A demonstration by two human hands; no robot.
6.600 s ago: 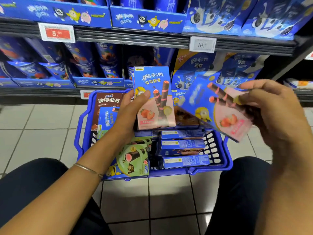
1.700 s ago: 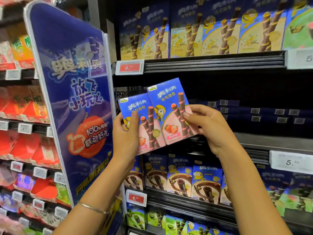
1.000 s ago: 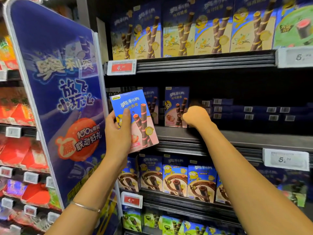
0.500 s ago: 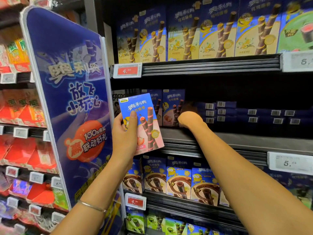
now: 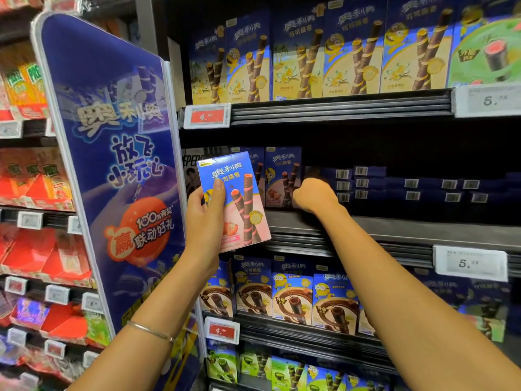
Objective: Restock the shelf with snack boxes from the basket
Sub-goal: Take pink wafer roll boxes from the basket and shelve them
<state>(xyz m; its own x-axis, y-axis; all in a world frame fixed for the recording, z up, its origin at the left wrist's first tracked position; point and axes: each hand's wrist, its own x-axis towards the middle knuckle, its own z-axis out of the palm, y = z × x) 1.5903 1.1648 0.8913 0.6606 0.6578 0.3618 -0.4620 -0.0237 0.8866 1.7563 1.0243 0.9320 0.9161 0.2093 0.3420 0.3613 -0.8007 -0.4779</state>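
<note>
My left hand (image 5: pixel 204 218) grips a blue and pink strawberry snack box (image 5: pixel 239 193) upright in front of the middle shelf (image 5: pixel 394 230). My right hand (image 5: pixel 314 194) reaches into that shelf with its back to the camera. Its curled fingers close on the right edge of a second strawberry box (image 5: pixel 282 176), which stands upright on the shelf; the fingertips are hidden. Another upright box (image 5: pixel 255 165) stands just left of it, partly covered by the box in my left hand. The basket is out of view.
Dark blue boxes (image 5: pixel 408 187) lie stacked flat to the right of my right hand. Vanilla boxes (image 5: pixel 310 57) fill the shelf above, chocolate boxes (image 5: pixel 293 294) the shelf below. A tall blue promo panel (image 5: pixel 112 165) juts out at the left, with red packs (image 5: pixel 33 179) beyond.
My right hand carried its strawberry box from beside the left one into the middle shelf and stays at its right edge. My left hand keeps its box in front of the shelf.
</note>
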